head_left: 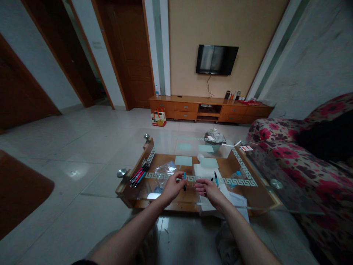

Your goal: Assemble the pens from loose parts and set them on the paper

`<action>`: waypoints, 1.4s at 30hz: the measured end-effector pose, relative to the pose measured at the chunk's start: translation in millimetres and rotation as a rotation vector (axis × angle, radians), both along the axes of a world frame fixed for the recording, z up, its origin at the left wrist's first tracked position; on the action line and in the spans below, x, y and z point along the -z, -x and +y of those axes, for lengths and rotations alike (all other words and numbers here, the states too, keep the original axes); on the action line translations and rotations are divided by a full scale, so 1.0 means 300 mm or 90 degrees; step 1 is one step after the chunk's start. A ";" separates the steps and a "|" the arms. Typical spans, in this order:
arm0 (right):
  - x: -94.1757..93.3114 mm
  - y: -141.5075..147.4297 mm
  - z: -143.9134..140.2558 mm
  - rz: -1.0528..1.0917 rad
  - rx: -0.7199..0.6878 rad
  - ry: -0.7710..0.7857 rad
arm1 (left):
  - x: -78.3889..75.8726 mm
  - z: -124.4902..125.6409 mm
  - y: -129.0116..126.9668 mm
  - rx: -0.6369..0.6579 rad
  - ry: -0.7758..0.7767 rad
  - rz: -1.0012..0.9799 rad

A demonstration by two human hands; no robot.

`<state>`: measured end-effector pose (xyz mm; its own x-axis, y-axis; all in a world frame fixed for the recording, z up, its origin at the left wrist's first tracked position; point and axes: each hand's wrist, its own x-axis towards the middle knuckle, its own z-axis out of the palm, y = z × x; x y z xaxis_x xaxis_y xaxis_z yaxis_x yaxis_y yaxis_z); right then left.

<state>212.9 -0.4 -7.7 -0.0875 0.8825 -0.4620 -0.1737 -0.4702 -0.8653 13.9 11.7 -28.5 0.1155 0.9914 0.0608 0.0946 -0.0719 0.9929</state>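
Above the near part of the glass coffee table [271, 200], my left hand [173, 187] is closed on a blue and black pen [184, 179], held upright between thumb and fingers. A short gap to the right, my right hand [210, 191] has its fingers stretched toward that pen and nothing shows in them. Another blue and black pen [216, 179] lies just beyond the right hand, with a small dark piece beside it partly hidden by the fingers. A bunch of pens [140, 174] in pink, blue and black rests at the table's left side. Near the left hand lies a clear plastic bag [164, 169].
White paper [202, 171] shows under and past my right hand. A tissue-topped basket [215, 137] stands at the table's far right, near a red and white card [246, 148]. A flowered sofa [286, 151] borders the right side. A television cabinet [186, 106] stands beyond.
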 end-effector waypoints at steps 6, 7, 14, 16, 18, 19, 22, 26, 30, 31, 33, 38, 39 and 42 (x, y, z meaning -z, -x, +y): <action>0.027 -0.047 0.006 -0.056 -0.044 -0.084 | 0.050 0.037 0.002 -0.052 0.019 0.057; 0.034 -0.052 0.007 -0.072 -0.039 -0.095 | 0.052 0.039 0.000 -0.056 0.016 0.079; 0.069 -0.023 -0.001 -0.175 -0.041 -0.135 | 0.055 0.041 -0.044 -0.029 -0.030 0.225; 0.061 -0.013 -0.026 -0.310 -0.038 -0.254 | 0.059 0.039 -0.052 -0.020 -0.043 0.256; 0.051 -0.015 -0.058 -0.442 -0.052 -0.366 | 0.067 0.038 -0.053 -0.012 -0.072 0.273; 0.048 -0.023 -0.075 -0.488 -0.073 -0.362 | 0.071 0.039 -0.051 -0.009 -0.091 0.281; 0.053 -0.063 -0.112 -0.517 -0.197 -0.191 | 0.084 0.049 -0.037 -0.009 -0.138 0.312; 0.082 -0.120 -0.115 -0.492 -0.263 -0.135 | 0.095 0.069 -0.015 -0.034 -0.141 0.340; 0.094 -0.139 -0.098 -0.526 -0.258 -0.153 | 0.093 0.074 -0.006 -0.043 -0.156 0.362; 0.093 -0.138 -0.096 -0.530 -0.261 -0.155 | 0.092 0.073 -0.005 -0.044 -0.161 0.366; 0.086 -0.136 -0.094 -0.535 -0.267 -0.147 | 0.090 0.068 -0.002 -0.045 -0.167 0.373; 0.073 -0.139 -0.108 -0.516 -0.312 -0.072 | 0.084 0.049 0.023 -0.019 -0.173 0.377; 0.077 -0.138 -0.115 -0.499 -0.340 -0.039 | 0.081 0.044 0.033 -0.008 -0.172 0.376; 0.119 -0.120 -0.153 -0.441 -0.470 0.082 | 0.064 0.028 0.068 0.030 -0.157 0.379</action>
<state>249.0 -46.5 -43.5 -0.2669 0.6560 -0.7060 0.7177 -0.3537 -0.5999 -6.5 20.0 -47.8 0.2431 0.9495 0.1985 0.6150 -0.3091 0.7254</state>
